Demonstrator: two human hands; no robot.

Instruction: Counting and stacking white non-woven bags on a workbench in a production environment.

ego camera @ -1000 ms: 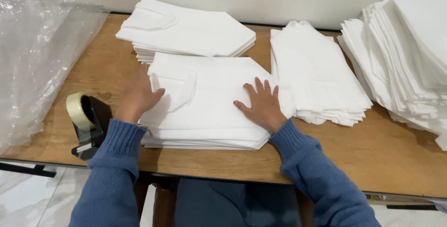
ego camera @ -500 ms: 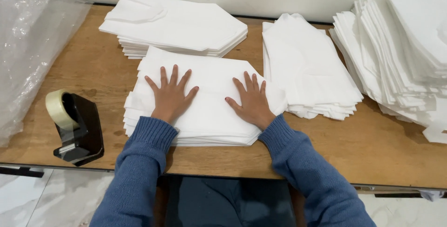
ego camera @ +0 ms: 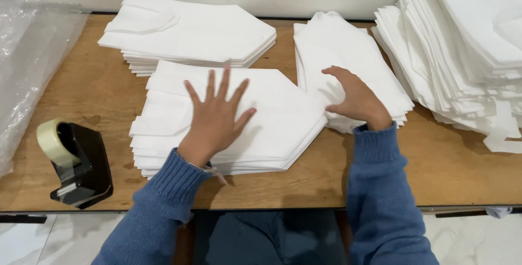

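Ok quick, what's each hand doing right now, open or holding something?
Left hand: open, fingers spread, flat on the near stack of white sheets.
Right hand: open, fingers curled on the middle white pile, no grip.

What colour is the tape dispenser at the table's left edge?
Black, with a roll of pale yellowish tape on it; the tape dispenser shows clearly in the head view.

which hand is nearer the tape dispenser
Left. The left hand lies flat on the near stack, just right of the tape dispenser; the right hand is farther right.
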